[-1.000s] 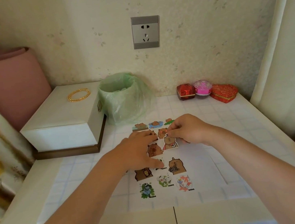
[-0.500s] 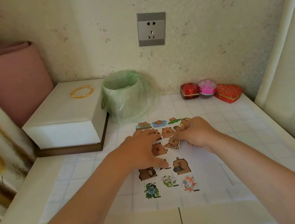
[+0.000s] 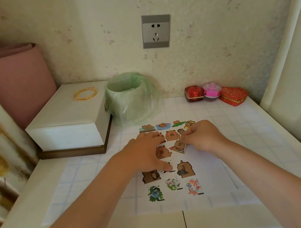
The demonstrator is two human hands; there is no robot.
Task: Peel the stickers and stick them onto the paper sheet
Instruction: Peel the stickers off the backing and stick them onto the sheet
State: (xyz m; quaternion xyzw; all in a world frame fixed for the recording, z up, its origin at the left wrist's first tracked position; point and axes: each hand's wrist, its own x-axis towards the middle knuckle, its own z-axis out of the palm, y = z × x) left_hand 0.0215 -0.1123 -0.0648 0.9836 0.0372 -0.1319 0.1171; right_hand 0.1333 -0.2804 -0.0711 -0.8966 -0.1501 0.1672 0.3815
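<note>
Soft, warm, even light fills the frame, and no source shows. The white panel [image 3: 292, 67] at right reads brightest, and the sheet [image 3: 204, 160] at centre is nearly washed out. Shadows are faint: a dark band under the box [image 3: 66, 129] at left. The socket [image 3: 155, 31] carries a mild sheen. Wide-angle bending bows the edges and stretches the arms [image 3: 78, 214] at the bottom. Focus is slightly soft, and the sticker [image 3: 179, 146] at centre looks smeared.
</note>
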